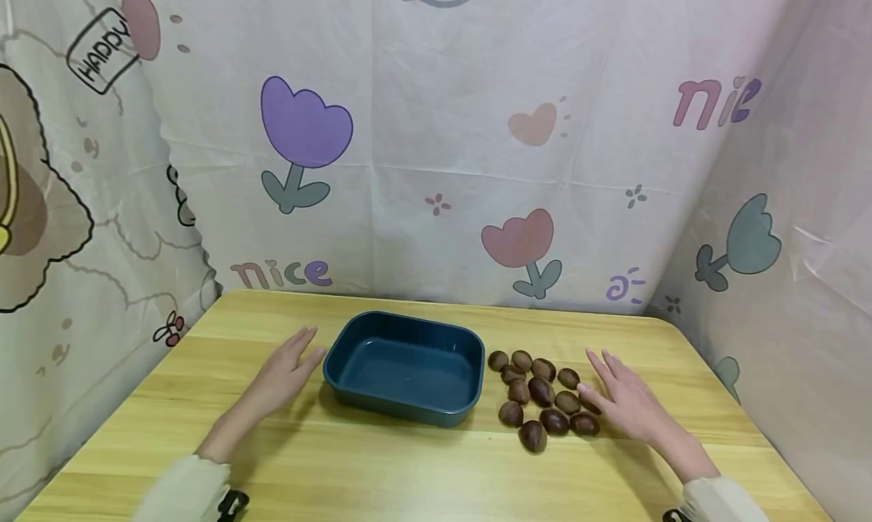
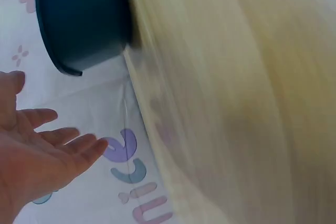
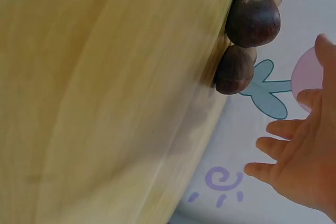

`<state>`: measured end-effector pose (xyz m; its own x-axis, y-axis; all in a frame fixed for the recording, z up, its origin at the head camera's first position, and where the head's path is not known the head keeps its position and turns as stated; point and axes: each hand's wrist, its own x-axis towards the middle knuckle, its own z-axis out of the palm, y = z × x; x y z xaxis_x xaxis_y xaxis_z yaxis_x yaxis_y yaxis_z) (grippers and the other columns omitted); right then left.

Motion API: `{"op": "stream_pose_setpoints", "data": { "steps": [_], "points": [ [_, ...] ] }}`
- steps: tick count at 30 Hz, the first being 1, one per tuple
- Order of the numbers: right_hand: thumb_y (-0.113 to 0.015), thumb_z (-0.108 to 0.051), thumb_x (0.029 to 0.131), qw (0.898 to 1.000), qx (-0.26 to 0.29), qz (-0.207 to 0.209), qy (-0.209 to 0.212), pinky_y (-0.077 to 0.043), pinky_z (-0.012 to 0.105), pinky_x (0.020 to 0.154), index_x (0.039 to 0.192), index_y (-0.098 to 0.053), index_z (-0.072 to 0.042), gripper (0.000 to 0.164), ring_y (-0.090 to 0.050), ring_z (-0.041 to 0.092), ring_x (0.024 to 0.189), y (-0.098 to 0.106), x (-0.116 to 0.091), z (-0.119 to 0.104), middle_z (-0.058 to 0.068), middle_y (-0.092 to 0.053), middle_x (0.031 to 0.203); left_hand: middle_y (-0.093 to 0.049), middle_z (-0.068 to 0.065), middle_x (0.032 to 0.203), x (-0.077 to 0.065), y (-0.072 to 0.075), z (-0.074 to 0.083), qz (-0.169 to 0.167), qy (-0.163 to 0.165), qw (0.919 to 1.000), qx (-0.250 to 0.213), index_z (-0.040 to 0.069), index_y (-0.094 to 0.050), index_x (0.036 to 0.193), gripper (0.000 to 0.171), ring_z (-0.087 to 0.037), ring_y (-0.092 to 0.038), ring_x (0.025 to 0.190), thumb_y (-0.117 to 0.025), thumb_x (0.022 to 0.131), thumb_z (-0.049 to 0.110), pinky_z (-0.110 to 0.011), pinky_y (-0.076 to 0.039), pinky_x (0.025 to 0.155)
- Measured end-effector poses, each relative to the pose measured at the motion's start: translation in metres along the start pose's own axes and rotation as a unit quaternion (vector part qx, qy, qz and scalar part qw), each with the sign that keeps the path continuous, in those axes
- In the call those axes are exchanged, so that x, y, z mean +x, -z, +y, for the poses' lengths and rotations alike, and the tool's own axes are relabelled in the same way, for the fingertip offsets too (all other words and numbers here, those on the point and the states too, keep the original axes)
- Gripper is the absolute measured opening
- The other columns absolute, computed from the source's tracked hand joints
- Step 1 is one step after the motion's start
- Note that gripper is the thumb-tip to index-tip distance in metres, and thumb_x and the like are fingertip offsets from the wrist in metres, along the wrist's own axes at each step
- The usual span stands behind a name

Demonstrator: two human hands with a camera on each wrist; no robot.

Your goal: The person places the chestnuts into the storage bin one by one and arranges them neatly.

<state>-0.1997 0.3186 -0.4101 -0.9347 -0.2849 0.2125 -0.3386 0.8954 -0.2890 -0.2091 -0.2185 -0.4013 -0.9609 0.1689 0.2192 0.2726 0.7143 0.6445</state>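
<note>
A dark teal rectangular tray stands at the middle of the wooden table, with its bare inside visible. My left hand is held just left of the tray, fingers loosely extended and nothing in them; the left wrist view shows the same hand below the tray's wall. Several brown chestnuts lie loosely grouped to the right of the tray. At their right edge is my right hand, its fingers spread and partly covering one chestnut. In the right wrist view, that hand is apart from the nearest chestnuts.
The light wooden table ends at the back against a white printed cloth with flowers and words. More cloth hangs along the left and right sides. Cream sleeves and dark wrist straps show at the bottom.
</note>
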Motion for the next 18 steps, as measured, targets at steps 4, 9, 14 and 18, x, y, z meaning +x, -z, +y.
{"op": "stream_pose_setpoints", "data": {
  "steps": [4, 9, 14, 18],
  "points": [
    [-0.055, -0.034, 0.098, 0.999, 0.052, -0.014, -0.007, -0.027, 0.067, 0.099, 0.144, -0.035, 0.008, 0.065, -0.032, 0.058, 0.126, -0.001, 0.001, 0.001, 0.039, -0.032, 0.141, -0.036, -0.035, 0.142, 0.003, -0.01, 0.005, -0.012, 0.022, 0.9985, -0.049, -0.012, -0.036, 0.141, 0.055, -0.05, -0.036, 0.128, -0.046, 0.104, 0.027, -0.059, -0.032, 0.101],
    [-0.058, -0.027, 0.098, 0.992, 0.116, -0.031, -0.026, -0.034, 0.062, 0.097, 0.139, -0.041, 0.012, 0.059, -0.042, 0.053, 0.121, -0.002, 0.002, 0.007, 0.035, -0.044, 0.135, -0.045, -0.033, 0.136, 0.009, -0.024, 0.009, -0.009, 0.059, 0.9956, -0.072, -0.011, -0.042, 0.138, 0.049, -0.044, -0.05, 0.116, -0.052, 0.101, 0.019, -0.053, -0.043, 0.094],
    [-0.063, -0.021, 0.095, 0.981, 0.179, -0.055, -0.056, -0.043, 0.055, 0.093, 0.133, -0.047, 0.013, 0.054, -0.054, 0.046, 0.112, -0.004, 0.003, 0.019, 0.032, -0.053, 0.127, -0.05, -0.03, 0.131, 0.01, -0.027, 0.013, 0.011, 0.097, 0.9898, -0.104, -0.011, -0.045, 0.136, 0.044, -0.041, -0.052, 0.113, -0.051, 0.101, 0.014, -0.048, -0.046, 0.09],
    [-0.065, -0.019, 0.093, 0.967, 0.229, -0.087, -0.07, -0.045, 0.047, 0.093, 0.13, -0.049, 0.015, 0.052, -0.057, 0.04, 0.112, -0.003, 0.002, 0.024, 0.029, -0.057, 0.124, -0.053, -0.029, 0.127, 0.009, -0.024, 0.012, 0.021, 0.12, 0.9817, -0.146, -0.011, -0.049, 0.133, 0.039, -0.036, -0.056, 0.108, -0.051, 0.1, 0.01, -0.037, -0.05, 0.08]
  ]
}}
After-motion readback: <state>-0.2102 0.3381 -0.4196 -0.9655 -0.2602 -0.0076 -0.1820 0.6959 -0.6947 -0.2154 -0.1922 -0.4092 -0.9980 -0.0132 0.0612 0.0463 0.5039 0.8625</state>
